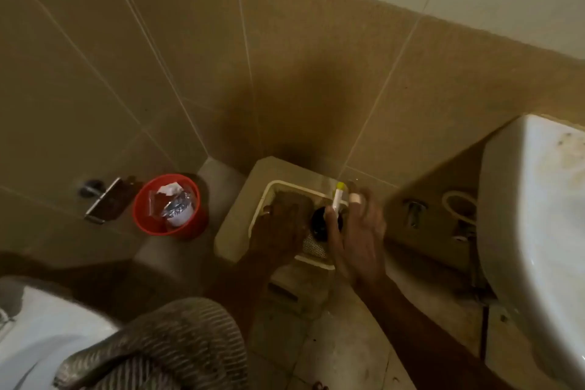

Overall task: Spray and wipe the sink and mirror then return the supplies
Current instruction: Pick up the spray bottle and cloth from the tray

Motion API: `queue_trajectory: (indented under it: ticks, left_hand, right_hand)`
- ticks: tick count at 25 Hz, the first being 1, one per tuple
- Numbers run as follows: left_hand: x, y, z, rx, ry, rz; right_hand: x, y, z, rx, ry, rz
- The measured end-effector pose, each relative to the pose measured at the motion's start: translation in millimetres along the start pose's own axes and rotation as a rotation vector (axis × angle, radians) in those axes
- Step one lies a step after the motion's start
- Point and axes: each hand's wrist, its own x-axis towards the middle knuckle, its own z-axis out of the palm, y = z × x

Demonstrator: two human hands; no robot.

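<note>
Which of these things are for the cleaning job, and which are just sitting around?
For the job:
- white basket on the low stool, left hand in it
- white bottle with yellow cap, right hand at it
- sink

Just there:
- red bin of rubbish
- toilet
- wall holder

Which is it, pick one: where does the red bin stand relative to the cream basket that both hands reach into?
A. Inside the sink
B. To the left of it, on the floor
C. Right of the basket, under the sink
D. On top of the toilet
B: the red bin stands on the floor left of the basket, by the tiled wall.
</note>
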Motion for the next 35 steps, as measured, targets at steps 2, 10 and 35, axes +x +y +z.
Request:
queue_trajectory:
  ticks: [2,10,35]
  left_hand:
    - [16,5,5,-0.047,0.177,-0.077]
    - [50,20,35,-0.051,0.023,-0.207]
    - [-80,175,-240,-1.794,0.319,-0.231]
  right_hand:
    - [1,16,11,0.025,0.019,0.116]
    - [22,45,70,0.0,-0.04,0.132]
    - [-161,-18,-240,0.936,0.503,0.261]
